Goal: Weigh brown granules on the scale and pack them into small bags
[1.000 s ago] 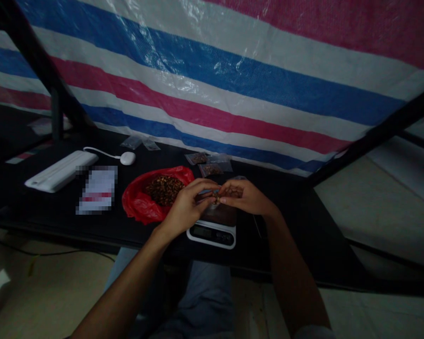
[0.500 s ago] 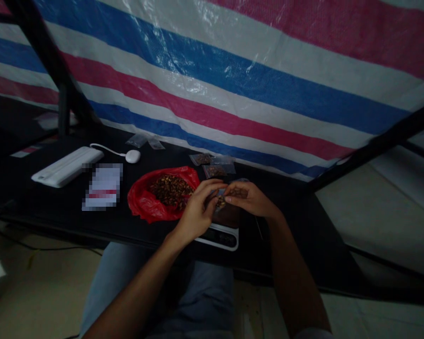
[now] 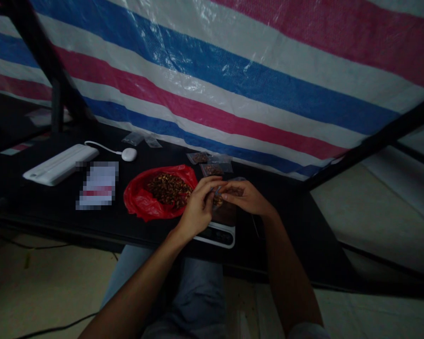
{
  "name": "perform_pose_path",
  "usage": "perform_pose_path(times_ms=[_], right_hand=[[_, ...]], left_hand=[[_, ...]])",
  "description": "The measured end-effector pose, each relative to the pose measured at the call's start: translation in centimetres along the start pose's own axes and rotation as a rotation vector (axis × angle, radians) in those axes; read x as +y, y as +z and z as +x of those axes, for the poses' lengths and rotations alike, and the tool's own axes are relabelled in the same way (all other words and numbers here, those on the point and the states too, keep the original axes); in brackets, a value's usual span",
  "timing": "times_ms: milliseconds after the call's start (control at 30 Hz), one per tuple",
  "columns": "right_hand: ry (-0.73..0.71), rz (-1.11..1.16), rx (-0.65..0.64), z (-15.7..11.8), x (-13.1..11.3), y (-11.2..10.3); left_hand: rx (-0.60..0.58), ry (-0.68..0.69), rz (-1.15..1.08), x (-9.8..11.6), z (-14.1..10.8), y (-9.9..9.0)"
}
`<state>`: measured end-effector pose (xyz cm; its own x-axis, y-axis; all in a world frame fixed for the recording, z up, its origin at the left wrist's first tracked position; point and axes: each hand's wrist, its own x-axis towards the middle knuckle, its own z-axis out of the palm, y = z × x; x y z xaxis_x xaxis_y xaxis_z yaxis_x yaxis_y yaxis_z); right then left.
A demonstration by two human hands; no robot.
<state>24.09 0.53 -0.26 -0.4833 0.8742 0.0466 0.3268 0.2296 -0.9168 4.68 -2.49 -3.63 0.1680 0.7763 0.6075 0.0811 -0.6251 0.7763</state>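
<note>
Between my two hands is a small clear plastic bag [image 3: 217, 201] with some brown and yellowish seeds or kernels in it. My left hand [image 3: 198, 205] pinches the bag's left side, and my right hand [image 3: 246, 197] has its fingers closed at the top right of it. Both are above a white kitchen scale [image 3: 221, 235], whose dark top plate is partly hidden under them. Left of the hands lies an opened red plastic bag [image 3: 137, 202] holding a heap of the same brown kernels [image 3: 169, 188].
Filled small bags [image 3: 212, 169] lie behind the hands, and flat clear bags [image 3: 133, 138] farther left. A white power strip [image 3: 61, 164], a round white device [image 3: 129, 154] on a cable and a blurred-out sheet [image 3: 98, 185] lie left. A striped tarp [image 3: 212, 94] hangs behind the black table.
The view has shifted slightly, so the things on the table appear a little farther left. The fingers have drawn closer together along the top of the small bag.
</note>
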Motion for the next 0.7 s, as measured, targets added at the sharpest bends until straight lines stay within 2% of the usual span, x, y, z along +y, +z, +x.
perform_pose_path(times_ms=[233, 700], right_hand=[[-0.039, -0.053, -0.016, 0.17, 0.15, -0.12], [-0.022, -0.014, -0.014, 0.15, -0.29, -0.27]], left_hand=[[-0.013, 0.005, 0.003, -0.16, 0.27, -0.23], [0.027, 0.003, 0.003, -0.3, -0.09, -0.38]])
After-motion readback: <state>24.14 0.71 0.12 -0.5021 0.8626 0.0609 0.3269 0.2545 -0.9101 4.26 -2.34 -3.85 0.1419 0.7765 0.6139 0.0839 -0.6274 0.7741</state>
